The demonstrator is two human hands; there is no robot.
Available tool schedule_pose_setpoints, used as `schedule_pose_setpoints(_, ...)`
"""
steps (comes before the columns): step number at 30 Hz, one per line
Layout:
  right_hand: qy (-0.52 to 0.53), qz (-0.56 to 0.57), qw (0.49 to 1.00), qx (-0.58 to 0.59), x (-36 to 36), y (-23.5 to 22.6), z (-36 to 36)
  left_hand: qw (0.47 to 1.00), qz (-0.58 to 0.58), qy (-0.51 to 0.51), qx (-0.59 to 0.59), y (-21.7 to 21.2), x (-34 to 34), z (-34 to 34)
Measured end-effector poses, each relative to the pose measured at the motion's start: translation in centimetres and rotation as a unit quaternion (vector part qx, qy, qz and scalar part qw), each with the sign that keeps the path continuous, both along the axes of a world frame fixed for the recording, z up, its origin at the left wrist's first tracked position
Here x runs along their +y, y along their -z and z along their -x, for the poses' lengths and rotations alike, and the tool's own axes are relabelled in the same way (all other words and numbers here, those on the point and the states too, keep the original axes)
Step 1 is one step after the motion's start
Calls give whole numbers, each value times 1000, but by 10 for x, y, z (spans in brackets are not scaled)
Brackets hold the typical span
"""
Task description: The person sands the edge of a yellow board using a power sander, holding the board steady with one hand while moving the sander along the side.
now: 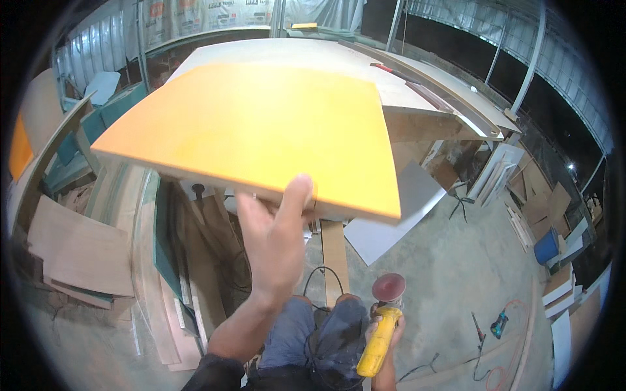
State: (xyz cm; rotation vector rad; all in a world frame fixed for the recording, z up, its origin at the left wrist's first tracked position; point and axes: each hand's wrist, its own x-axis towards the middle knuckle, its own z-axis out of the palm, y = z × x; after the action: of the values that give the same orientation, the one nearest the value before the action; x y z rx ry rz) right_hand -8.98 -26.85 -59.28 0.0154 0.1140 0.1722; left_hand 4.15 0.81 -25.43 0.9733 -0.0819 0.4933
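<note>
Nearest to us, low in the head view, our right hand [385, 326] is wrapped around the yellow body of a sander [381, 326], fingers closed on the handle, its round reddish disc [389, 287] pointing up and away from our knees. A black cable [313, 280] loops off it across the lap and down toward the concrete floor [456, 274].

A little higher, our left hand [277, 241] is raised, thumb on top and fingers underneath, pinching the near edge of a large orange board [261, 130]. The board is held up in the air at a slight tilt, carried by that one edge alone, with nothing under its far corners (most of its weight hangs well beyond the grip).

That is where we judge the risk: a one-handed pinch on so wide a panel could let it twist or slip, and it would drop toward the sander or our legs. The cable across the lap could also snag if the tool moves.

Beyond the board lies a pale worktable [313, 55] with long strips along its right edge. To the left, plywood offcuts [78, 247] lean in a stack; to the right, more panels and a blue bucket [546, 246] stand near the wall, and a small teal tool [499, 324] lies on the floor.
</note>
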Motion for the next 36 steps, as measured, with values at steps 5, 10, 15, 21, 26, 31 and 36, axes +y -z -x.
schedule_pose_setpoints(5,-13,-47,998,32,10,-65,19,993,-23,62,102,5,15,15)
schedule_pose_setpoints(10,6,-53,997,50,27,-162,41,979,2,79,188,-14,37,25)
schedule_pose_setpoints(15,-7,-25,996,91,22,-259,62,930,235,82,272,-48,90,15)
schedule_pose_setpoints(21,18,-31,993,111,23,-390,51,917,261,97,285,-43,122,-31)
schedule_pose_setpoints(26,-18,-72,996,49,-11,-457,-14,914,279,85,281,-97,114,-36)
schedule_pose_setpoints(31,-123,-39,992,-9,-92,-482,-135,929,220,66,290,-144,106,-42)
schedule_pose_setpoints(36,-166,22,986,-14,-134,-493,-315,940,205,-36,271,-213,90,-34)
